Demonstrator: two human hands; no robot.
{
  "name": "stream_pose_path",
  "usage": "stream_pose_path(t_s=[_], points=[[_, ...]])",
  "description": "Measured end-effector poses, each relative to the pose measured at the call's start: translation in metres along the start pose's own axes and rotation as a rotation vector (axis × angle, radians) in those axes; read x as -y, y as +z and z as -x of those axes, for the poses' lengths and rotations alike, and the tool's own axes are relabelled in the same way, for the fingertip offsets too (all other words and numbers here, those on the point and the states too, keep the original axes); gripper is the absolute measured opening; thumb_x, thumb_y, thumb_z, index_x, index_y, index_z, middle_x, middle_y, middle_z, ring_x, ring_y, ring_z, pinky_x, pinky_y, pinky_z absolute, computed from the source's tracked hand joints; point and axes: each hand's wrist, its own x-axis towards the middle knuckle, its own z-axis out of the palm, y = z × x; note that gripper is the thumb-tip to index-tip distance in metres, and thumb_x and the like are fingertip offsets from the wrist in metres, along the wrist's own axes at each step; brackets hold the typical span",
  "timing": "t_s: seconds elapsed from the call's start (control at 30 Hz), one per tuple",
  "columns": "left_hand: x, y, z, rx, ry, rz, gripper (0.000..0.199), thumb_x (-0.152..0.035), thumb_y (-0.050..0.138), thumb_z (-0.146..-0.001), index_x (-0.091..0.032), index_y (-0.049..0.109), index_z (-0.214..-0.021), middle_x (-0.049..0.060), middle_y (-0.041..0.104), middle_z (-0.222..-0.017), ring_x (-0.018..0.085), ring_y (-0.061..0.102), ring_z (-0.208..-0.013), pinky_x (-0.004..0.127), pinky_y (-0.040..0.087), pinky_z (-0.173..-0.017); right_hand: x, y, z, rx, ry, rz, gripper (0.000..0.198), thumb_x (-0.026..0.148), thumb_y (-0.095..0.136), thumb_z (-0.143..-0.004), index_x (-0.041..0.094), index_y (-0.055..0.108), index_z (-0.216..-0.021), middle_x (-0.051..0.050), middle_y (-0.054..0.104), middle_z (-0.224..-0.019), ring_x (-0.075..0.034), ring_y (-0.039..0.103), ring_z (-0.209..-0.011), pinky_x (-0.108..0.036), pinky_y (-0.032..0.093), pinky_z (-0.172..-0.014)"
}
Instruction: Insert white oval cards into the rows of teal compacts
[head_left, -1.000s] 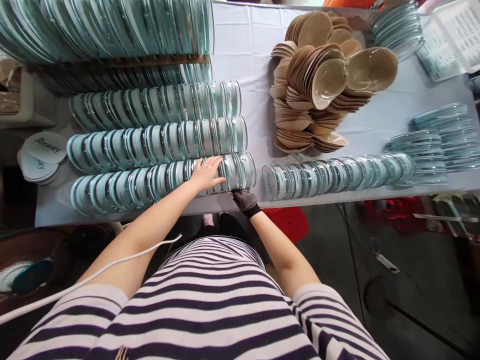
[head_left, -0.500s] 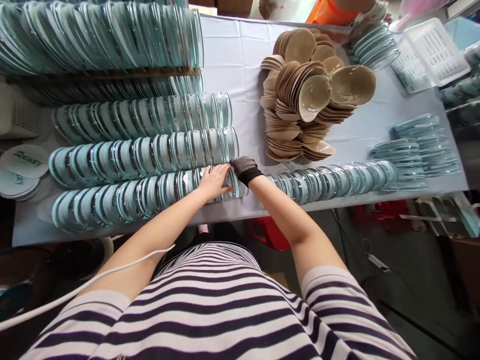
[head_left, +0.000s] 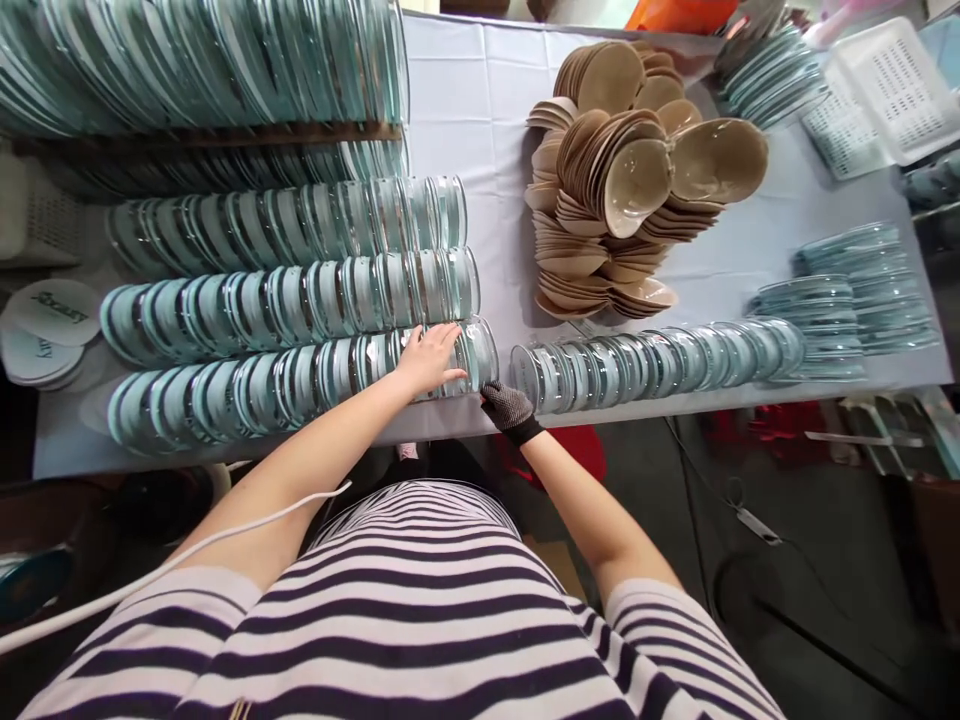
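Observation:
Nearest to my body on the left lies a long row of round glass discs point(head_left: 247, 392) standing on edge, packed face to face. On top of this row near its right end rests my left hand point(head_left: 431, 360), bare, fingers stretched and thumb apart. My right hand point(head_left: 510, 408) wears a dark speckled glove. Its bent fingers are together at the lower rim of the end glass disc point(head_left: 487, 350); the fingertips are partly hidden. Just right of that disc, across a small gap, begins another row of glass discs point(head_left: 645, 365).
Behind are more disc rows point(head_left: 292, 295) and larger discs in a wooden rack point(head_left: 352, 133). Stacked brown spoon-shaped dishes point(head_left: 637, 185), glass stacks point(head_left: 814, 310) and white baskets point(head_left: 892, 90) stand rightward. Printed round cards point(head_left: 52, 315) lie left; a white cable point(head_left: 187, 555) crosses my left arm.
My right hand has moved from the top of the row's right end down to the lower rim of the end disc. My left hand has stayed nearly in place.

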Motion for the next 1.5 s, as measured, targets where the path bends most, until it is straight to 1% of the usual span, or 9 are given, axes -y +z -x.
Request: stream_pose_path(t_s=[0.3,0.47,0.6,0.73,0.87,1.03,1.17,1.3,1.5], points=[[-0.003,-0.004,0.009,-0.135,0.077,0.135,0.083,-0.051,0.064,-0.083,-0.021,0.030,-0.153,0.014,0.039,-0.155,0.029,0.027,-0.147,0.053,0.012,-0.121,-0.001,0.057,0.000,-0.111,0.105,-0.067,0.036,0.025,0.036,-0.093,0.022,0.067,-0.112,-0.015,0.068,-0.115,-0.026,0.065,-0.104,-0.033,0.049,-0.080],[0.067,-0.036,0.097,-0.548,-0.055,0.274,0.069,-0.049,0.056,-0.089,-0.024,0.037,-0.150,0.011,0.047,-0.150,0.026,0.031,-0.146,0.048,0.019,-0.121,0.021,0.035,-0.010,-0.350,0.014,-0.176,0.038,0.041,0.035,-0.091,0.025,0.068,-0.099,-0.015,0.073,-0.100,-0.030,0.070,-0.092,-0.039,0.053,-0.075],[0.174,-0.042,0.211,-0.977,-0.614,0.459,0.057,-0.038,0.047,-0.093,-0.019,0.040,-0.147,0.013,0.047,-0.149,0.023,0.041,-0.140,0.042,0.034,-0.116,0.104,-0.008,-0.049,-0.491,-0.190,-0.276,0.039,0.048,0.039,-0.090,0.023,0.069,-0.094,-0.013,0.074,-0.094,-0.027,0.071,-0.087,-0.038,0.055,-0.078],[0.293,-0.011,0.304,-1.188,-1.107,0.659,0.055,-0.030,0.044,-0.093,-0.020,0.038,-0.146,0.014,0.046,-0.150,0.022,0.044,-0.138,0.041,0.043,-0.109,0.245,-0.053,-0.119,-0.468,-0.396,-0.363,0.036,0.045,0.042,-0.091,0.022,0.069,-0.091,-0.011,0.074,-0.093,-0.023,0.071,-0.087,-0.035,0.055,-0.082],[0.372,0.034,0.346,-1.213,-1.372,0.969,0.064,-0.019,0.045,-0.088,-0.024,0.032,-0.151,0.014,0.050,-0.146,0.023,0.049,-0.135,0.042,0.046,-0.106,0.420,-0.068,-0.213,-0.123,-0.548,-0.341,0.036,0.036,0.043,-0.093,0.022,0.064,-0.119,-0.007,0.071,-0.115,-0.019,0.066,-0.107,-0.031,0.052,-0.091],[0.398,0.064,0.348,-1.086,-1.424,1.224,0.070,-0.015,0.042,-0.088,-0.025,0.021,-0.155,0.012,0.057,-0.139,0.021,0.060,-0.122,0.040,0.053,-0.098,0.586,-0.021,-0.300,0.357,-0.418,0.154,0.045,0.034,0.058,-0.086,0.018,0.060,-0.128,-0.014,0.066,-0.124,-0.026,0.064,-0.113,-0.032,0.051,-0.089],[0.394,0.067,0.337,-1.044,-1.424,1.324,0.070,-0.014,0.034,-0.091,-0.025,0.011,-0.156,0.013,0.054,-0.141,0.018,0.059,-0.123,0.039,0.052,-0.101,0.629,0.015,-0.311,0.439,-0.369,0.256,0.050,0.038,0.062,-0.083,0.015,0.058,-0.128,-0.017,0.064,-0.125,-0.027,0.064,-0.110,-0.033,0.052,-0.087],[0.397,0.057,0.341,-1.069,-1.380,1.218,0.069,-0.018,0.041,-0.091,-0.023,0.013,-0.155,0.016,0.036,-0.155,0.024,0.038,-0.143,0.048,0.040,-0.113,0.632,0.007,-0.310,0.474,-0.426,0.239,0.043,0.039,0.060,-0.084,0.020,0.060,-0.123,-0.014,0.067,-0.121,-0.028,0.065,-0.107,-0.036,0.051,-0.087],[0.452,0.005,0.344,-1.085,-1.052,0.612,0.067,-0.025,0.046,-0.091,-0.019,0.022,-0.153,0.017,0.023,-0.161,0.027,0.014,-0.151,0.050,0.021,-0.121,0.618,-0.046,-0.368,-0.136,-0.279,-0.160,0.048,0.039,0.049,-0.090,0.017,0.051,-0.133,-0.014,0.058,-0.134,-0.025,0.055,-0.121,-0.036,0.045,-0.100]])
